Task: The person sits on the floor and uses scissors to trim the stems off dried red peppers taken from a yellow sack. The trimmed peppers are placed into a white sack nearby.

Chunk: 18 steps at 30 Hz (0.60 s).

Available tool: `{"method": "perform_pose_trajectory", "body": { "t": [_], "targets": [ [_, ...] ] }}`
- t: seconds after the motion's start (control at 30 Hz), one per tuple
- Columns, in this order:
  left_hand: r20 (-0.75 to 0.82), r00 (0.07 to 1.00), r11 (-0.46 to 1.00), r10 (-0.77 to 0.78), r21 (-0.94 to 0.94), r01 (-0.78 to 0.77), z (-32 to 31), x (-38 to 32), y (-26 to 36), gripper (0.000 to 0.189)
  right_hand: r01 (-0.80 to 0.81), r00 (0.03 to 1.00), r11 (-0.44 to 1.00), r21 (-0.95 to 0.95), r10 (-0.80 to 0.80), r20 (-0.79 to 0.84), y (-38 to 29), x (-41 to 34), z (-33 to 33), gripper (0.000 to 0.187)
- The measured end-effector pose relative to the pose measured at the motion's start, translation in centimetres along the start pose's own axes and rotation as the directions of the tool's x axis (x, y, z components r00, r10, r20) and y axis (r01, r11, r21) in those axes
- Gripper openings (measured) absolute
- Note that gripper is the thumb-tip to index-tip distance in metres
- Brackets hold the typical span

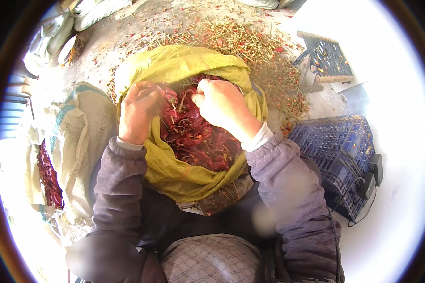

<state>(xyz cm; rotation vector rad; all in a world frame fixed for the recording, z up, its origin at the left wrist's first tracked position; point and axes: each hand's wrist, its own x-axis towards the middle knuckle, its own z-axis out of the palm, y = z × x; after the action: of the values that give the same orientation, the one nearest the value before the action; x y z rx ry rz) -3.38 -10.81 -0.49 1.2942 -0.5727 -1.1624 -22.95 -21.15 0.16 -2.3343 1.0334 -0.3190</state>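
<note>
A yellow woven sack (184, 180) stands between my knees, its rim rolled down, filled with dried red chili peppers (194, 138) with stems. Over the sack's left side, my left hand (141, 106) grips a dried red pepper (170, 95) between curled fingers. My right hand (219, 102) is above the right part of the opening, thumb and index finger pinched near a pale pepper stem (188, 94); whether it holds that stem is not clear.
A blue plastic crate (333, 148) lies at right with small black boxes and cables. Beyond it stands a small slatted stool (327, 58). Stem debris (248, 42) covers the floor ahead. White woven sacks (81, 131) stand at left, one showing red peppers (49, 177).
</note>
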Motion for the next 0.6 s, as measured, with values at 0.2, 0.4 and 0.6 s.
{"method": "perform_pose_trajectory", "body": {
  "t": [0.2,0.4,0.6],
  "targets": [
    [-0.032,0.997,0.994,-0.074,-0.089,0.071,-0.7,0.4,-0.7,0.013,-0.025,0.991,0.981,0.19,0.0,0.134,-0.7,-0.5,0.4,0.04],
    [-0.01,0.997,0.997,-0.08,0.008,0.08,-1.0,0.1,-0.8,0.016,-0.002,0.998,0.905,0.425,-0.028,0.063,-1.4,0.4,1.3,0.046],
    [-0.025,0.999,0.97,-0.037,0.238,0.042,-0.6,-0.3,-0.5,0.023,0.087,0.996,0.969,0.229,-0.088,-0.004,-2.2,-1.0,2.9,0.035]
  ]
}}
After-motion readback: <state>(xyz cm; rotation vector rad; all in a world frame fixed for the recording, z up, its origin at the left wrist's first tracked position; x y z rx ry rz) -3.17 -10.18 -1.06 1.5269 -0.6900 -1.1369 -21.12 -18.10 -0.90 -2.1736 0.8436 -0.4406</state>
